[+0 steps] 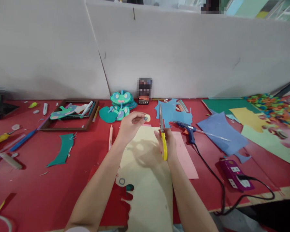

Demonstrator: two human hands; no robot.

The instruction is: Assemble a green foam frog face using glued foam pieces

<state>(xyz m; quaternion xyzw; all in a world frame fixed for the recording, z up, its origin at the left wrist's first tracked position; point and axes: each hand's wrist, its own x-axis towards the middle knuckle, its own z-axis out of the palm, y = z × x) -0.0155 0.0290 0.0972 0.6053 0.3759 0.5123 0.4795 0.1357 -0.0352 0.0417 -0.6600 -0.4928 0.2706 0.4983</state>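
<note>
My left hand (131, 126) is raised over the red table (38, 180) with its fingers pinched on a small round cream cut-out (147, 118). My right hand (168, 145) grips yellow-handled scissors (162, 135), blades pointing up and away and closed together. Both hands hover above a large cream foam sheet (145, 180) with cut-outs along its left edge. A pink sheet (185, 154) lies under it to the right.
A blue glue gun (189, 130) lies right of my hands, its black cable running to a purple power strip (234, 175). Blue, green and yellow sheets spread on the right, teal frog-like shapes (120, 101) and a wooden frame (70, 114) at the back left.
</note>
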